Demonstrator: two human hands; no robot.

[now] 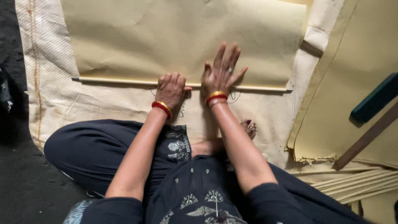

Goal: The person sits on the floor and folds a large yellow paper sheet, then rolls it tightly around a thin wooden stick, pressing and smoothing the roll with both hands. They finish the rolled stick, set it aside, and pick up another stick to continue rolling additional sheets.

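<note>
Tan paper (182, 37) lies flat on the cream quilted cloth (54, 95) in front of your knees, its near edge running from 9 o'clock to 3 o'clock and wrapped about a thin pale rod (124, 80) whose ends poke out at both sides. Your left hand (171, 89) is curled over that edge, fingers bent together and knuckles up, seemingly pinching the rod under the sheet, though the fingertips are hidden. Your right hand (222, 70) rests just beside it toward 3 o'clock, palm down, fingers spread apart and pressing the sheet flat above the rod. Judge the sheet as light, thin and limp: soft creases already show near its 9 o'clock corner, so it will likely buckle or tear if pulled from one point. The rod looks stiff and slim, the sounder thing to grip, and holding it with both hands set wider apart should keep the edge straight. The quilted cloth beneath looks grippy enough to hold the sheet from sliding. More tan sheets (356, 124) lie stacked at 3 o'clock, with a dark green bar (375, 99) and a brown strip (365, 139) resting on them.
</note>
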